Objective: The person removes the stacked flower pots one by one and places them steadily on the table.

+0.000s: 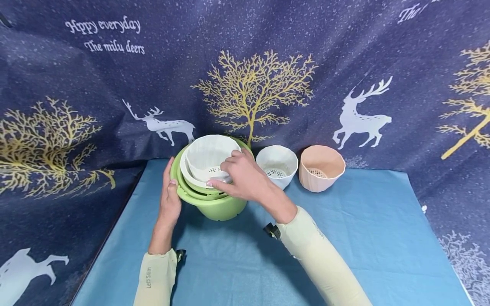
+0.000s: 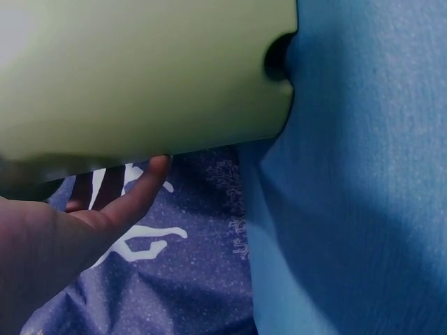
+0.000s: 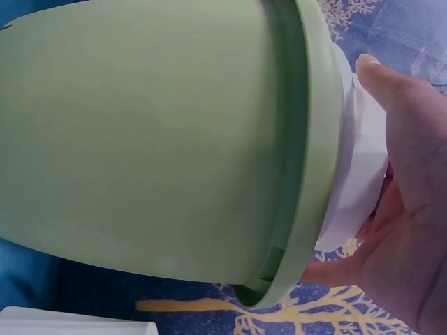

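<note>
A stack of nested flower pots stands left of the middle in the head view. Its outermost is a large green pot (image 1: 222,209), with another green rim inside it. Within these sit white pots, the uppermost a faceted white pot (image 1: 206,151) with a holed bottom. My right hand (image 1: 243,176) grips the near right rim of this white pot, thumb toward the front. Against the left outer side of the large green pot rests my left hand (image 1: 171,199), its fingers fairly straight. The left wrist view shows those fingers (image 2: 136,195) touching the green wall.
Right of the stack stand a white pot (image 1: 277,163) and a pink pot (image 1: 321,170), both with holed bottoms. They are on a blue cloth-covered table (image 1: 344,238). Behind it hangs a dark blue cloth (image 1: 245,34) with deer and trees.
</note>
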The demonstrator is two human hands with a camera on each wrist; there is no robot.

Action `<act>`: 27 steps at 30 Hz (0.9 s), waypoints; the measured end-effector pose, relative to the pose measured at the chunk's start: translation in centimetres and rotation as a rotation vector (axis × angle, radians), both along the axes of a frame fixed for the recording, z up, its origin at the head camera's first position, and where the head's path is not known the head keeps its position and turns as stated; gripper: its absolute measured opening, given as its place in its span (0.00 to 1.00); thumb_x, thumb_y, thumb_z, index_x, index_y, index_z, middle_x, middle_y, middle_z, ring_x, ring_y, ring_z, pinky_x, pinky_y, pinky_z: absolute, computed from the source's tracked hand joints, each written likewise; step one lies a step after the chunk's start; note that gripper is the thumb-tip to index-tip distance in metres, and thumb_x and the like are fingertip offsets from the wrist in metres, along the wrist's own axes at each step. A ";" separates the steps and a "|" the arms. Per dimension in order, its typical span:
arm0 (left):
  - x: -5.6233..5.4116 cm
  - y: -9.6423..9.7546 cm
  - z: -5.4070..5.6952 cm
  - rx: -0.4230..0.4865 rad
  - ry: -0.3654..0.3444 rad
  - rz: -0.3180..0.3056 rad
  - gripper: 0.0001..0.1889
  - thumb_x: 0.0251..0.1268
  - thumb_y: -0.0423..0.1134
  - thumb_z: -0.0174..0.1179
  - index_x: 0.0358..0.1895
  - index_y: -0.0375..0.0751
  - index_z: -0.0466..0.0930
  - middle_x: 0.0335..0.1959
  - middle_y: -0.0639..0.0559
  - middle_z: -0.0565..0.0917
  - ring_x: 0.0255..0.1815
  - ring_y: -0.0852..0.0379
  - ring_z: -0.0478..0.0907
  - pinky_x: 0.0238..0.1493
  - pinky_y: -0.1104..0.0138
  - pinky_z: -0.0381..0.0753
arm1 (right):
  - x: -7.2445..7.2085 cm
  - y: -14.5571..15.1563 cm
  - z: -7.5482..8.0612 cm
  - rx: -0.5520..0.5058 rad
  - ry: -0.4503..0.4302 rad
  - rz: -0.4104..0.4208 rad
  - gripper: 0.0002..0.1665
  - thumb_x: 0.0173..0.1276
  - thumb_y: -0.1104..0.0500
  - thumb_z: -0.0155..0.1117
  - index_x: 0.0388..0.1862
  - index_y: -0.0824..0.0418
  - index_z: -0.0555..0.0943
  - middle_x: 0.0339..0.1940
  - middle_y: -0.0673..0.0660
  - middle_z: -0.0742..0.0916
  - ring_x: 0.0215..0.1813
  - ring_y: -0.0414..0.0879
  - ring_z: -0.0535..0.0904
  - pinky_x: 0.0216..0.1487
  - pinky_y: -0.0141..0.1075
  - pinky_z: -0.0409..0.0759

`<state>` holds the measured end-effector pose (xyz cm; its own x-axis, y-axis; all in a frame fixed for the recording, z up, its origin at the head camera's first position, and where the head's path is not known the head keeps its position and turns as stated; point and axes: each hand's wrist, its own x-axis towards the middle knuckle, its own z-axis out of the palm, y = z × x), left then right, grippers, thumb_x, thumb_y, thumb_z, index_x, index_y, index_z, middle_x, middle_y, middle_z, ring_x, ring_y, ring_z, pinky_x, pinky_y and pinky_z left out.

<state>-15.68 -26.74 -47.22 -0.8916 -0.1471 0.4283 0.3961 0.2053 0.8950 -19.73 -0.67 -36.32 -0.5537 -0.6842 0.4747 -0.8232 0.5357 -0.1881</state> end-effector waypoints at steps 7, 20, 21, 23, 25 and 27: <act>0.0 0.0 0.1 -0.014 0.005 0.001 0.32 0.83 0.33 0.32 0.87 0.45 0.52 0.87 0.43 0.54 0.85 0.52 0.52 0.79 0.72 0.52 | -0.2 0.0 0.3 -0.085 0.084 0.057 0.30 0.72 0.41 0.72 0.16 0.53 0.70 0.15 0.46 0.73 0.28 0.48 0.66 0.40 0.45 0.70; -0.1 0.0 0.1 -0.013 -0.019 0.003 0.33 0.81 0.33 0.32 0.87 0.46 0.51 0.86 0.51 0.56 0.84 0.53 0.52 0.79 0.71 0.51 | -0.3 0.0 0.4 -0.119 0.127 0.054 0.31 0.71 0.40 0.73 0.16 0.52 0.70 0.15 0.45 0.73 0.28 0.47 0.67 0.39 0.45 0.69; -0.1 0.0 0.1 -0.013 -0.020 0.002 0.33 0.81 0.33 0.32 0.87 0.46 0.51 0.86 0.50 0.55 0.84 0.53 0.52 0.79 0.71 0.51 | -0.2 0.1 0.4 -0.121 0.130 0.052 0.31 0.71 0.40 0.73 0.16 0.52 0.70 0.15 0.45 0.73 0.28 0.47 0.67 0.39 0.45 0.70; -0.1 0.0 0.1 -0.013 -0.021 0.000 0.33 0.81 0.33 0.32 0.87 0.46 0.51 0.87 0.48 0.55 0.84 0.53 0.52 0.79 0.71 0.51 | -0.2 0.1 0.5 -0.124 0.136 0.047 0.31 0.71 0.40 0.73 0.16 0.52 0.70 0.15 0.46 0.72 0.28 0.48 0.67 0.41 0.45 0.70; 0.0 0.0 0.2 -0.008 -0.022 -0.004 0.33 0.81 0.32 0.32 0.87 0.47 0.51 0.87 0.48 0.55 0.84 0.53 0.52 0.79 0.71 0.51 | -0.1 0.2 0.7 -0.131 0.135 0.040 0.31 0.71 0.40 0.73 0.16 0.52 0.69 0.16 0.46 0.72 0.29 0.48 0.67 0.42 0.46 0.71; 0.0 0.0 0.2 -0.003 -0.024 -0.009 0.33 0.81 0.32 0.32 0.87 0.46 0.51 0.86 0.49 0.55 0.84 0.53 0.52 0.79 0.71 0.51 | 0.1 0.3 0.8 -0.139 0.130 0.035 0.31 0.70 0.40 0.74 0.17 0.52 0.70 0.16 0.46 0.72 0.30 0.48 0.67 0.44 0.47 0.71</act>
<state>-15.68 -26.75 -46.99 -0.9029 -0.1380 0.4072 0.3763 0.2046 0.9036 -19.67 -0.42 -35.50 -0.4591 -0.6244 0.6319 -0.8628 0.4829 -0.1497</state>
